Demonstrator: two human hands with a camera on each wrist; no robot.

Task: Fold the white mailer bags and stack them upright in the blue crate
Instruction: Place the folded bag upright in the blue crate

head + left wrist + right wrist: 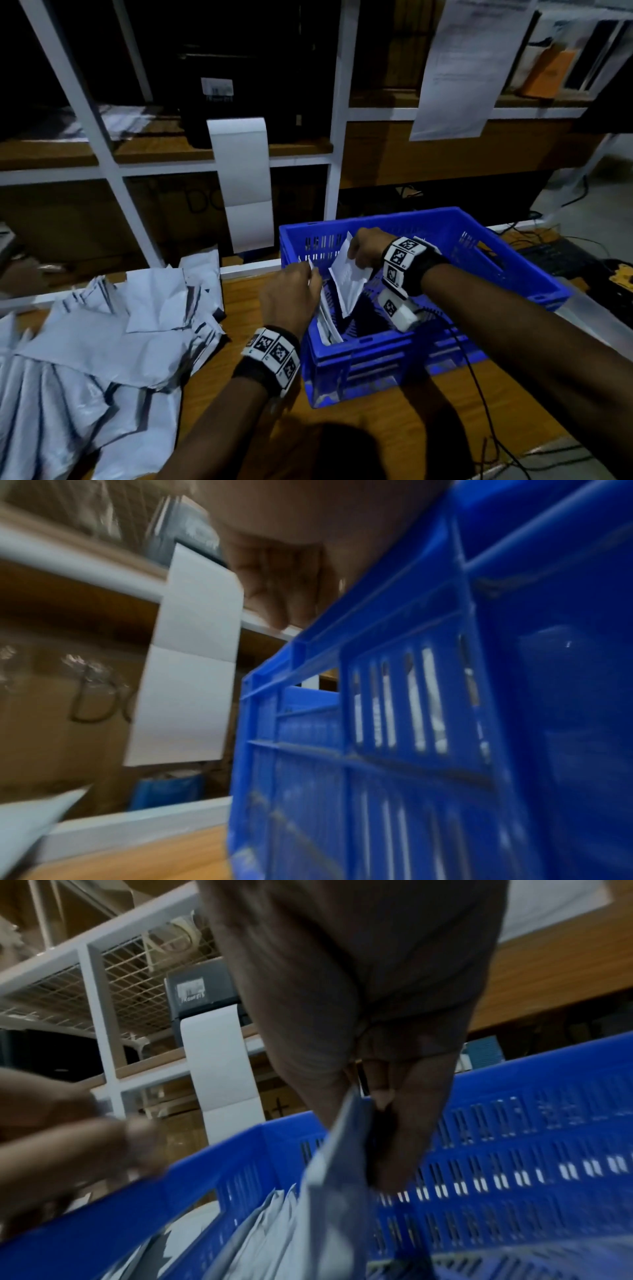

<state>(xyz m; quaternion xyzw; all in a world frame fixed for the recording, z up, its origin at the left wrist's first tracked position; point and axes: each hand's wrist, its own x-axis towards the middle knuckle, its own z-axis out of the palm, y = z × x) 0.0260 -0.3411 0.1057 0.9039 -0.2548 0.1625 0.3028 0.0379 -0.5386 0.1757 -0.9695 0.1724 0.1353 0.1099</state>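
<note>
A blue crate (pixel 376 359) stands on the wooden table, right of centre. Inside it, my right hand (pixel 356 257) pinches the top of a folded white mailer bag (pixel 347 284), which stands upright and slightly tilted; the right wrist view shows that bag (pixel 335 1191) between thumb and fingers. My left hand (pixel 308 277) reaches over the crate's left wall, its fingers curled on the top edge of the folded bags (pixel 329 322) standing against that wall. A loose pile of unfolded white bags (pixel 102 342) covers the table's left side.
A long white paper strip (pixel 243 185) hangs from a dark printer on the white-framed shelf behind the table. A printed sheet (pixel 472 68) hangs at the upper right. Black cables (pixel 479 394) trail over the table right of the crate (pixel 445 723).
</note>
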